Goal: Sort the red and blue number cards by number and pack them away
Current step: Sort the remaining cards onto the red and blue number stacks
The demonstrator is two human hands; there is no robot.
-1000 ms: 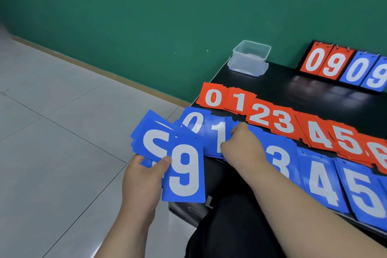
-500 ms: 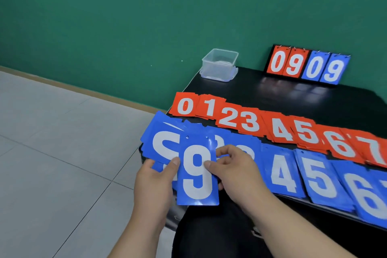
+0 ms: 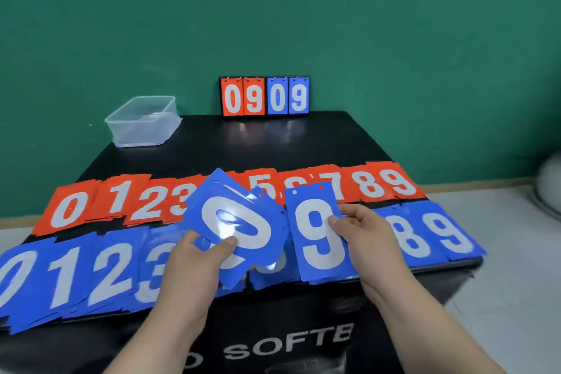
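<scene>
Fingers of the right hand [image 3: 362, 235] pinch a single blue 9 card [image 3: 318, 232] — the left hand [image 3: 194, 264] grips a fanned blue card stack [image 3: 239, 222], thumb pressed on top.

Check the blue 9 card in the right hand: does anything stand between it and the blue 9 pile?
Nothing visible blocks it. Between the blue 9 card in the right hand and the blue 9 pile lies only the flat blue 8 pile, which it can probably pass over.

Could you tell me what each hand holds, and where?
Left hand: blue card stack, lower edge. Right hand: single blue 9 card, right edge.
</scene>
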